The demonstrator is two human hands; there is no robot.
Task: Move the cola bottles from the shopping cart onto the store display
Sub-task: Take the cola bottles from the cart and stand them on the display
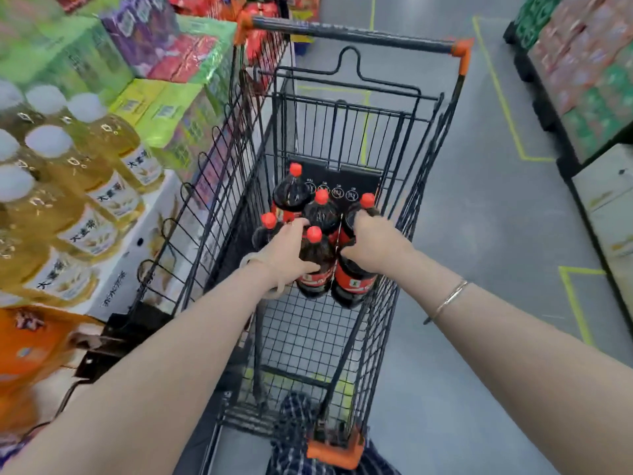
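Several dark cola bottles with red caps and red labels stand bunched at the far end of the black wire shopping cart (219,186). My left hand (289,253) grips the near-middle cola bottle (317,265) around its shoulder. My right hand (375,243) grips the right cola bottle (354,284) around its upper body, its cap showing just above my fingers. Three more cola bottles (291,193) stand behind and to the left. The store display (113,265) of stacked goods runs along the cart's left side.
Yellow tea bottles (92,173) on white cartons and green and purple boxed packs (161,108) fill the display on the left. An orange pack (30,354) lies at the near left. Grey aisle floor with yellow lines lies to the right, with stacked shelves (589,80) beyond.
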